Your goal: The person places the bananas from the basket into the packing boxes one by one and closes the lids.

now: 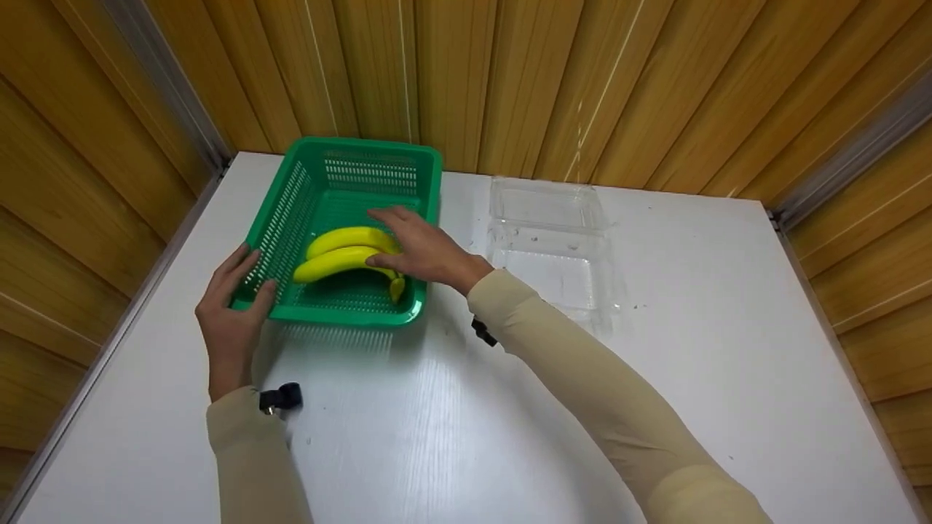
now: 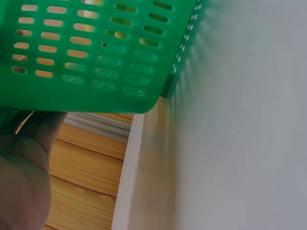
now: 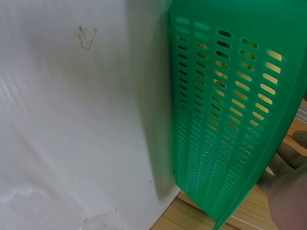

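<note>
A green plastic basket (image 1: 364,318) with slotted walls stands on the white table, holding two yellow bananas (image 1: 338,263) side by side. At its near left corner, my left hand (image 1: 231,313) holds the rim, with the thumb over the front edge and the fingers along the left side. My right hand (image 1: 429,251) reaches over the right rim, thumb and fingers spread above the bananas' stem end. The thumb overlaps the nearer banana in the head view. In the right wrist view the basket wall (image 3: 288,28) hides most of the bananas.
Right of the basket lies a clear plastic container (image 1: 546,207) with its lid part folded open, on the white table (image 1: 699,306). Wood-panelled walls (image 1: 451,80) close in the back and both sides. A dark wrist camera (image 1: 282,397) sits by the left sleeve.
</note>
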`<state>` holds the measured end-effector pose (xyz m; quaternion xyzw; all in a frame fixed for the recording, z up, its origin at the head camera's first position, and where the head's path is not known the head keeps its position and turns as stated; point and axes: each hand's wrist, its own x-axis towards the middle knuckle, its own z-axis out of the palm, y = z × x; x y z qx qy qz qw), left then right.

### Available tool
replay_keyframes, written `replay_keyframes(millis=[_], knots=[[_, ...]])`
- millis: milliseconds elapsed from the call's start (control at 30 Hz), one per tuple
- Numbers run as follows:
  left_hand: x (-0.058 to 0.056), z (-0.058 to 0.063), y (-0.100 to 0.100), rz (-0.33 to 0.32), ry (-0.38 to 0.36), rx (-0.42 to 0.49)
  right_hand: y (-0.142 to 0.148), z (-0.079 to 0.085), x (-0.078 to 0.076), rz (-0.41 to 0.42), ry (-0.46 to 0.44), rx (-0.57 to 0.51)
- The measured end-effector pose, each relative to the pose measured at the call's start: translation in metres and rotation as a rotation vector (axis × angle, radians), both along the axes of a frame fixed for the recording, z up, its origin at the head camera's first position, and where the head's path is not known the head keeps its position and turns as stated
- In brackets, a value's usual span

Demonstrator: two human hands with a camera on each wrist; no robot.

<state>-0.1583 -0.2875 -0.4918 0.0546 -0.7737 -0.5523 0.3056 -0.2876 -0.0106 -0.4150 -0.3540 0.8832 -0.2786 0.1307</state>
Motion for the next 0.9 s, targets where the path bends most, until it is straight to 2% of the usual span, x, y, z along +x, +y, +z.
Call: replay_keyframes(millis=[33, 167, 267, 567, 700, 900], knots=[[0.000, 0.001, 0.001, -0.005, 0.003, 0.003, 0.000, 0.000, -0.001, 0.001, 0.002, 0.005], [0.004, 0.018, 0.012, -0.018, 0.010, 0.020, -0.002, -0.001, -0.005, 0.006, 0.028, 0.023], [0.004, 0.022, 0.015, -0.019, 0.017, 0.023, -0.004, -0.002, -0.008, 0.009, 0.047, 0.032], [0.001, 0.022, 0.014, -0.025, 0.010, 0.019, -0.012, -0.004, -0.009, -0.002, 0.021, 0.079], [0.004, 0.022, 0.013, -0.021, -0.001, 0.024, -0.017, -0.005, -0.009, 0.004, 0.046, 0.104], [0.011, 0.020, 0.012, 0.005, -0.056, 0.022, -0.025, -0.009, -0.006, 0.036, 0.082, 0.147]])
